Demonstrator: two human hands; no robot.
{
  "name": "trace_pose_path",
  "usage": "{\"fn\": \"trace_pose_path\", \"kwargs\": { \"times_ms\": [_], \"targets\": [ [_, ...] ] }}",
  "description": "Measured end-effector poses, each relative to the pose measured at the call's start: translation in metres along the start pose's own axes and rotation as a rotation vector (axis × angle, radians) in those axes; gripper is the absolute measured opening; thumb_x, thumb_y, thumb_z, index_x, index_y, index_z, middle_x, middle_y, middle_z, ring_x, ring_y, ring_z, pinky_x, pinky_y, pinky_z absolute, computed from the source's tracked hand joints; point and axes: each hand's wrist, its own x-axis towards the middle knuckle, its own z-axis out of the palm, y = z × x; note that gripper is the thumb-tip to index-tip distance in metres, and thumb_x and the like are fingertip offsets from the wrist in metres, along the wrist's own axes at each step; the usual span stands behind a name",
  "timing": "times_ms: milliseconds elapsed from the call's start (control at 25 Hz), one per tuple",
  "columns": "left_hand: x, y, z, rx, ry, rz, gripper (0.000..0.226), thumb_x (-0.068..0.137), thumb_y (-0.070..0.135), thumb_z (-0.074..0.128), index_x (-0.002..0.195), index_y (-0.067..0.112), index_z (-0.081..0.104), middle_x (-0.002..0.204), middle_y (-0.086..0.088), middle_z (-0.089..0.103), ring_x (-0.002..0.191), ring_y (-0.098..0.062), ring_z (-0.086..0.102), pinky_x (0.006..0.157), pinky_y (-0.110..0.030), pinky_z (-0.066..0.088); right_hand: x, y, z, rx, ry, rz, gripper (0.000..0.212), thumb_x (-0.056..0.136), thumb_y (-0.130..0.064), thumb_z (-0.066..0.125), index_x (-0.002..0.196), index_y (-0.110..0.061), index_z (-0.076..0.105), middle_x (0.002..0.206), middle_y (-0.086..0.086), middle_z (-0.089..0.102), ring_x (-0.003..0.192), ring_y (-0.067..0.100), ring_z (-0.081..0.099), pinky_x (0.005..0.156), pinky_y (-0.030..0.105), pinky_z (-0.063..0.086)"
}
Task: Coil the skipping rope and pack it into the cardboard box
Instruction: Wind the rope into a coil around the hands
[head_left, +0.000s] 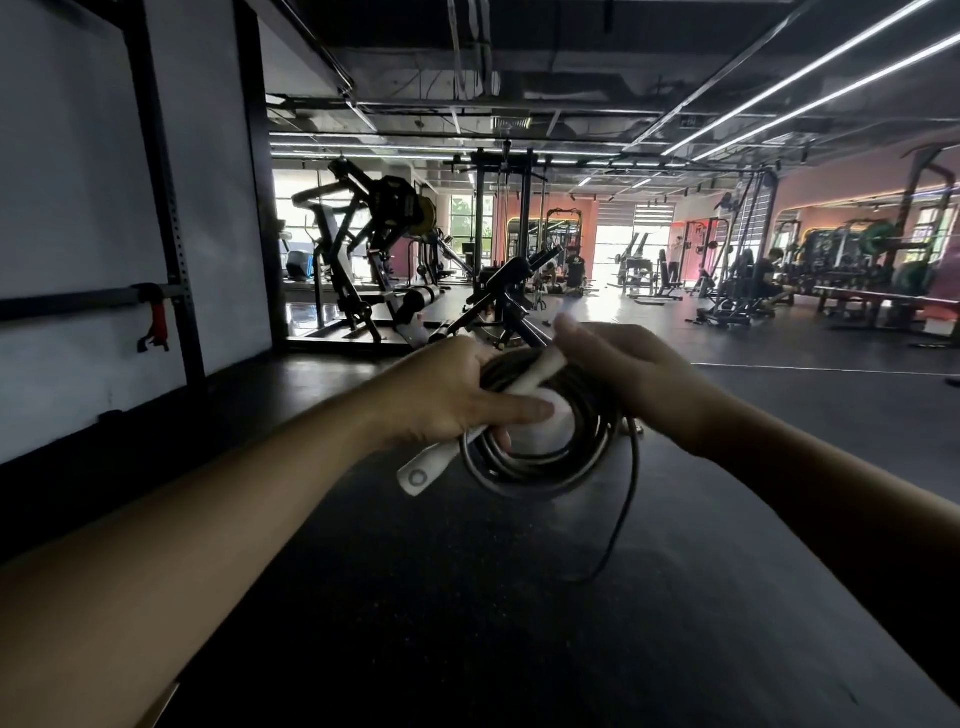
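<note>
Both hands meet at the middle of the head view, held out over a dark rubber floor (467, 597) in a gym. The left hand (452, 400) is closed around the near-left side of the coiled skipping rope (540, 467), thumb laid flat across the top and fingers curled underneath. Under that thumb it also pins a white handle (423, 475), which slants down to the left and sticks out below the palm, its flat end with a round hole facing the camera. The right hand (623, 374) is closed over the far-right side of the coil, fingers wrapped round the second white handle (537, 371), which lies diagonally across the top of the loops and is partly blurred. The rope is dark and wound into several stacked rings that hang between the two hands, clear of the floor. One loose strand (628, 499) leaves the right edge of the coil, curves down and trails toward the floor below. Behind the hands stand weight machines (374, 244), and a black rack upright (161, 182) runs along the white wall on the left.
</note>
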Motion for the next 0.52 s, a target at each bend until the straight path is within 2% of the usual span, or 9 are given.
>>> {"fn": "trace_pose_path", "kwargs": {
  "times_ms": [80, 120, 160, 200, 280, 360, 440, 520],
  "targets": [
    [-0.004, 0.005, 0.002, -0.137, 0.110, 0.036, 0.022, 0.087, 0.033, 0.077, 0.098, 0.015, 0.073, 0.081, -0.004, 0.080, 0.074, -0.017, 0.078, 0.071, -0.027, 0.061, -0.001, 0.000, -0.012, 0.090, 0.079, 0.053, 0.069, 0.096, -0.067, 0.037, 0.074, -0.011, 0.070, 0.070, 0.023, 0.058, 0.058, 0.030, 0.049, 0.066, 0.038, 0.045],
    [-0.006, 0.009, 0.005, -0.217, 0.167, 0.053, 0.017, 0.088, 0.032, 0.075, 0.095, 0.017, 0.072, 0.076, 0.000, 0.079, 0.073, -0.016, 0.077, 0.069, -0.027, 0.061, -0.001, 0.002, -0.016, 0.114, 0.110, 0.080, 0.073, 0.093, -0.071, 0.038, 0.073, -0.008, 0.070, 0.075, 0.033, 0.058, 0.058, 0.039, 0.051, 0.068, 0.046, 0.049],
    [-0.006, 0.013, 0.010, -0.323, 0.239, 0.060, 0.011, 0.089, 0.030, 0.074, 0.090, 0.019, 0.071, 0.068, 0.004, 0.075, 0.069, -0.014, 0.076, 0.066, -0.025, 0.060, -0.001, 0.004, -0.019, 0.142, 0.137, 0.118, 0.078, 0.090, -0.076, 0.039, 0.075, -0.005, 0.069, 0.079, 0.037, 0.059, 0.062, 0.047, 0.055, 0.071, 0.051, 0.053],
    [-0.004, 0.017, 0.014, -0.461, 0.336, 0.052, 0.011, 0.091, 0.029, 0.072, 0.085, 0.021, 0.068, 0.060, 0.007, 0.071, 0.066, -0.011, 0.074, 0.062, -0.024, 0.057, -0.002, 0.009, -0.022, 0.190, 0.161, 0.152, 0.082, 0.089, -0.078, 0.039, 0.077, -0.002, 0.067, 0.077, 0.034, 0.060, 0.064, 0.047, 0.059, 0.069, 0.052, 0.056],
    [0.005, 0.021, 0.020, -0.777, 0.589, -0.014, 0.020, 0.091, 0.033, 0.072, 0.076, 0.022, 0.064, 0.054, 0.011, 0.065, 0.068, -0.010, 0.071, 0.065, -0.026, 0.054, -0.010, 0.012, -0.015, 0.350, 0.175, 0.172, 0.078, 0.094, -0.075, 0.031, 0.085, -0.004, 0.061, 0.077, 0.020, 0.059, 0.063, 0.030, 0.059, 0.061, 0.039, 0.053],
    [0.014, 0.024, 0.026, -0.952, 0.797, -0.103, 0.028, 0.089, 0.042, 0.073, 0.071, 0.022, 0.064, 0.053, 0.012, 0.065, 0.076, -0.014, 0.069, 0.076, -0.033, 0.055, -0.016, 0.008, 0.006, 0.498, 0.153, 0.177, 0.077, 0.093, -0.076, 0.030, 0.108, -0.006, 0.061, 0.095, 0.017, 0.065, 0.074, 0.027, 0.062, 0.061, 0.036, 0.052],
    [0.017, 0.028, 0.043, -0.962, 0.889, -0.155, 0.033, 0.089, 0.047, 0.071, 0.069, 0.022, 0.066, 0.056, 0.013, 0.068, 0.075, -0.013, 0.071, 0.080, -0.036, 0.056, -0.016, 0.000, 0.035, 0.516, 0.163, 0.174, 0.072, 0.088, -0.077, 0.040, 0.124, -0.019, 0.061, 0.105, 0.018, 0.070, 0.071, 0.028, 0.063, 0.054, 0.034, 0.051],
    [0.016, 0.032, 0.062, -0.915, 0.962, -0.179, 0.033, 0.091, 0.047, 0.068, 0.071, 0.021, 0.068, 0.062, 0.011, 0.071, 0.067, -0.007, 0.069, 0.070, -0.031, 0.054, -0.010, -0.004, 0.059, 0.514, 0.304, 0.167, 0.061, 0.088, -0.067, 0.055, 0.119, -0.016, 0.061, 0.085, 0.022, 0.066, 0.052, 0.022, 0.054, 0.044, 0.027, 0.042]
  ]
}}
